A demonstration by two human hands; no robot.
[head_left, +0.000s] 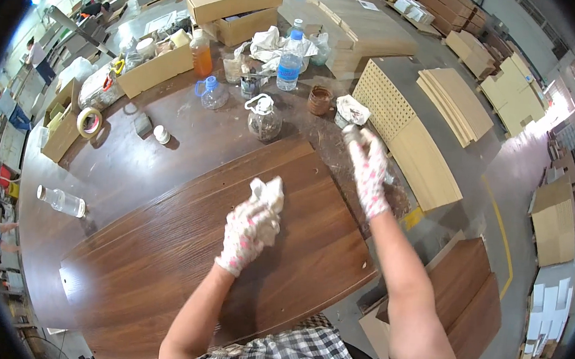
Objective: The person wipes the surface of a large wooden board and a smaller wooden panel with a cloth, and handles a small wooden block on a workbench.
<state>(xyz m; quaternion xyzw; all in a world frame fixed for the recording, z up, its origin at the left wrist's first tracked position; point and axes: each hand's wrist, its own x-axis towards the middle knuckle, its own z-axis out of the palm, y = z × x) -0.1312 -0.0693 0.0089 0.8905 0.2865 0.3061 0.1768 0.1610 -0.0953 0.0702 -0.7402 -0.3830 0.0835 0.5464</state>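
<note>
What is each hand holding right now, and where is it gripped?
The left hand bunches a white cloth against the dark wood panel. The right hand grips a small object; its kind is unclear.

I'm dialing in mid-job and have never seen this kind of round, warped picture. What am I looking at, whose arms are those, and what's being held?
This is one picture from a wide fisheye camera worn on a person's head, looking down; that is why straight edges bend. The two forearms rising from the bottom are the wearer's own, in spotted work gloves. The left hand presses a crumpled white rag onto a dark wooden panel lying on a brown worktable. The right hand is raised over the table's far edge, its fingers closed around a small greyish object; what it is I cannot tell. Behind stand water bottles, a glass jug, a tape roll and cardboard boxes.
</note>
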